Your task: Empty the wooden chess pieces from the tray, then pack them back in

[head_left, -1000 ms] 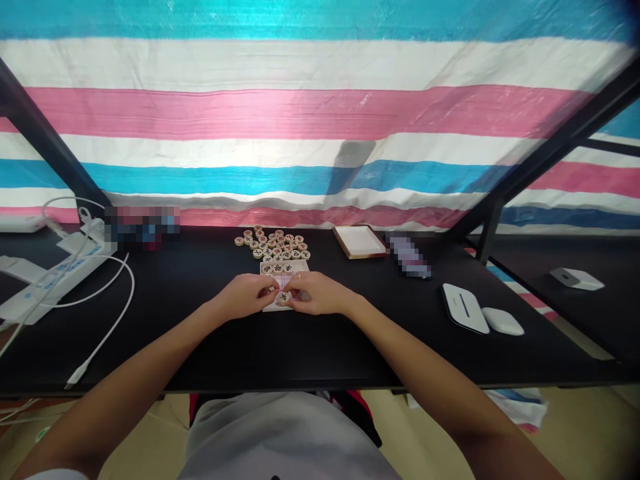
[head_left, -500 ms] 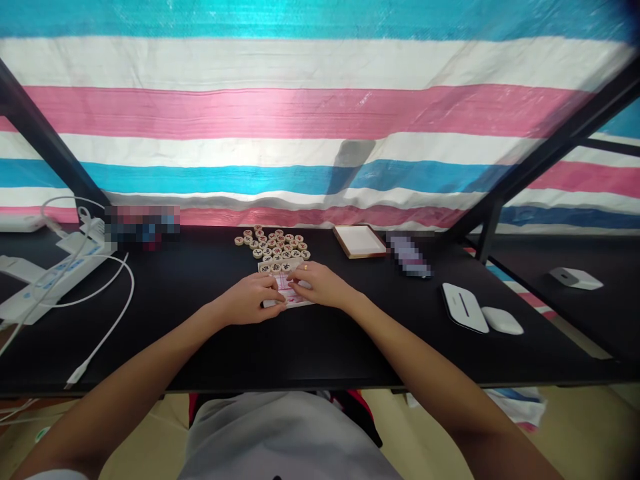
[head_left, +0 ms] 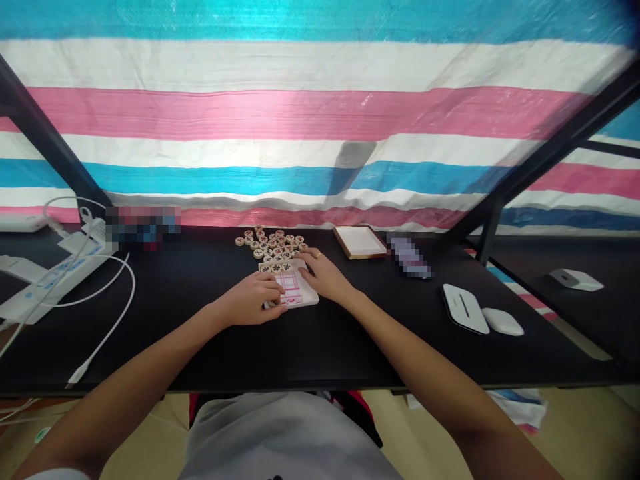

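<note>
A small white tray [head_left: 303, 293] with pink grid lines lies on the black table [head_left: 200, 347], with three round wooden pieces [head_left: 276, 268] in its far row. My left hand [head_left: 250, 300] is curled against the tray's left near edge and holds it. My right hand [head_left: 327, 277] reaches over the tray's right side with fingers stretched out. Its fingertips touch the right edge of a pile of round wooden game pieces [head_left: 270, 243] just beyond the tray. A ring shows on one finger.
A wood-rimmed white lid [head_left: 360, 241] and a blurred object [head_left: 407, 257] lie right of the pile. Two white devices [head_left: 465, 308] [head_left: 503, 321] sit at the right. A power strip [head_left: 60, 273] with white cable [head_left: 113, 293] lies left. A striped tarp hangs behind.
My right hand left the tray's middle and moved forward to the pile's right edge. The tray's pink grid is now uncovered. My left hand stayed at the tray's left edge.
</note>
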Available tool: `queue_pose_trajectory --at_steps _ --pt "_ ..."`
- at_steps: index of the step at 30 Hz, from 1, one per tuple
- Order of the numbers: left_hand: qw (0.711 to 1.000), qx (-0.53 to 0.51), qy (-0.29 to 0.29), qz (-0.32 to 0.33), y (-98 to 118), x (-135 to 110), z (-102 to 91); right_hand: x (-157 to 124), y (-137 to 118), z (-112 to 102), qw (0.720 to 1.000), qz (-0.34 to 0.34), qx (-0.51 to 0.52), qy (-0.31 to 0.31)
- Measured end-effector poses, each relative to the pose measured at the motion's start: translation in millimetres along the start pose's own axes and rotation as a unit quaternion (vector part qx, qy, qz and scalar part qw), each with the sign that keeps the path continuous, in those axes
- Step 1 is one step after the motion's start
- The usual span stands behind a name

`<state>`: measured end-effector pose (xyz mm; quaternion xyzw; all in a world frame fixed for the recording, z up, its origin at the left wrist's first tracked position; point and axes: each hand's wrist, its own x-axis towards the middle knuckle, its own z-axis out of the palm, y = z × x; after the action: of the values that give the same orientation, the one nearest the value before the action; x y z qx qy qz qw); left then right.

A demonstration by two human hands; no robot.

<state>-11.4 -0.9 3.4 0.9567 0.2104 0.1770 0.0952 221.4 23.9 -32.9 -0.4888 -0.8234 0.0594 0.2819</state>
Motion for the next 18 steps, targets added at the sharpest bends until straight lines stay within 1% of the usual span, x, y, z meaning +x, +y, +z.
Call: queue_pose_trajectory --at_steps 2,7,10,12,14,18 --pt "1.000 0.007 0.002 0.002 -0.3 0.3 -0.1 0.4 2.1 1.1 1.000 -0.006 0.001 -0.002" --pt "1.000 0.016 0.006 0.011 -1.4 0.8 -0.7 1.2 4.0 0.2 0.999 0.008 0.001 -0.053" --pt "1.000 0.018 0.021 -0.011 -7.5 0.0 -3.6 1.9 2.9 -2.4 0.998 0.013 0.003 -0.055" --pt "0.998 0.021 0.042 -0.046 -16.4 -1.5 -7.2 2.7 2.9 -4.3 0.998 0.015 0.018 -0.050" --pt "0.993 0.029 0.062 -0.096 -29.3 -4.2 -10.7 3.6 4.3 -5.7 0.998 0.020 0.034 -0.047" --pt "0.969 0.057 0.091 -0.222 -60.8 -11.8 -11.3 4.7 9.1 -5.7 0.998 0.033 0.028 -0.049"
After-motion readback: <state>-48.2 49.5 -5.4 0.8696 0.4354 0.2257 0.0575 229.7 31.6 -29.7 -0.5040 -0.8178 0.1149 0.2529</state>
